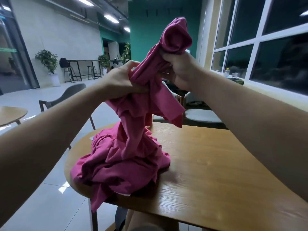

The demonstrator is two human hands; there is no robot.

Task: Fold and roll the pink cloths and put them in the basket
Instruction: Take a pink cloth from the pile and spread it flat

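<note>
A pink cloth (150, 90) is lifted high above the wooden table (216, 164). My right hand (181, 67) grips its upper part, where a bunched end sticks up above my fist. My left hand (121, 79) clutches the same cloth a little lower and to the left. The cloth hangs down in a twisted column onto a crumpled heap of pink cloths (120, 164) at the table's left edge, with one corner drooping over the rim. No basket is in view.
A grey chair (66, 95) stands behind the table on the left, a white-cushioned chair (203, 115) behind it on the right. Part of another round table (11, 114) shows at far left. Windows line the right wall.
</note>
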